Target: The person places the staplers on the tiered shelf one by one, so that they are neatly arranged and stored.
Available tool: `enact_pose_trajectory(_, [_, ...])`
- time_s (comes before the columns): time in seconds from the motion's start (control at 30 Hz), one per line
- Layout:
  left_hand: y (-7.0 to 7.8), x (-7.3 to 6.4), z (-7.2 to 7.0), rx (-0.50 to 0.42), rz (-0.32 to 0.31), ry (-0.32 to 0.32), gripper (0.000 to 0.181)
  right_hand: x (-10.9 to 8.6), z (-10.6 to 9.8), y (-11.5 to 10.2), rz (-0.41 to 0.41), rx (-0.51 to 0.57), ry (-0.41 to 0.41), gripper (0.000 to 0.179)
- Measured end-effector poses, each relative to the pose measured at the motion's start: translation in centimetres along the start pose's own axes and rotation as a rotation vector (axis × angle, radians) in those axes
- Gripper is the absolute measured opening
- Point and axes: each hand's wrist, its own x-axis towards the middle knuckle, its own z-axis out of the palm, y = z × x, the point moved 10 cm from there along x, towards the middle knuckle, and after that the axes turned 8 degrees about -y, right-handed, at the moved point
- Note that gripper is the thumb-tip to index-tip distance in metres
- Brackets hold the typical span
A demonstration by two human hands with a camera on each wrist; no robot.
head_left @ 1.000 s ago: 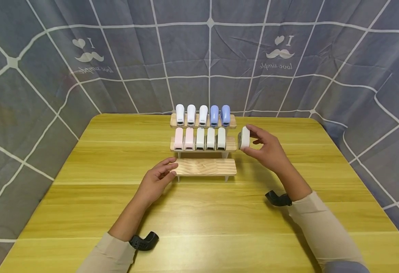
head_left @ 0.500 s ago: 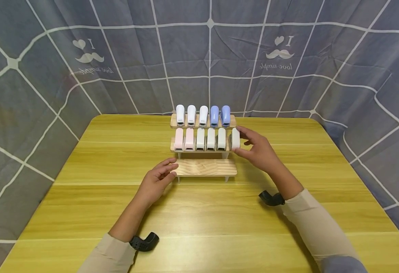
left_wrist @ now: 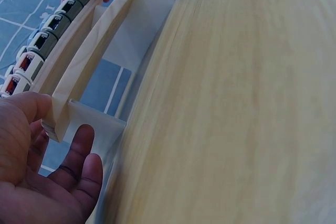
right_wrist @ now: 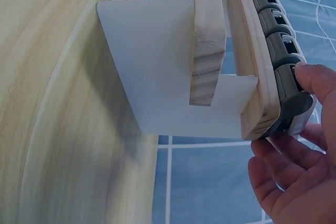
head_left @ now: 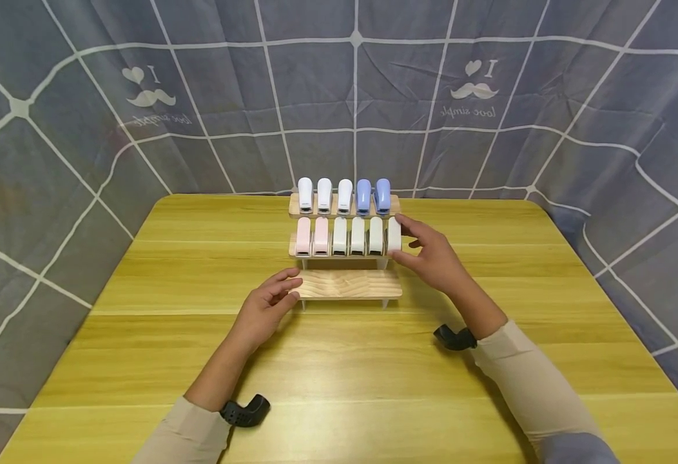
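Observation:
My right hand (head_left: 432,258) holds a white stapler (head_left: 394,233) at the right end of the middle shelf (head_left: 294,246). In the right wrist view, my thumb lies at its front, with other fingers below and behind. This stapler stands in line with a row of white staplers (head_left: 358,236) and two pink staplers (head_left: 312,236). My left hand (head_left: 265,314) grips the left end of the stand's lowest shelf (head_left: 350,283), which bears nothing. In the left wrist view, my thumb touches the board's end, while two fingers (left_wrist: 81,153) curl loosely beside the white support.
White staplers (head_left: 324,195) and blue staplers (head_left: 372,196) stand on the top shelf (head_left: 396,205). The tiered stand is near the back of a yellow wood-grain table (head_left: 339,374). Behind it hangs a grey curtain (head_left: 316,84) with white lines.
My right hand has moved left with the white stapler, from off the shelf's right side to its place beside the row. The left hand has stayed put.

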Motion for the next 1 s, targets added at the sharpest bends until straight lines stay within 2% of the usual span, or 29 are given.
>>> enact_pose_trajectory(0.37, [-0.29,0.2,-0.01,0.027,-0.003,-0.007,0.032,0.0,0.18,0.15,-0.012,-0.01,-0.011,0.073])
enact_pose_trajectory(1.0, [-0.2,0.08,0.05,-0.001,-0.005,-0.016,0.033,-0.22,0.5,0.57,0.015,-0.022,-0.021,0.075])
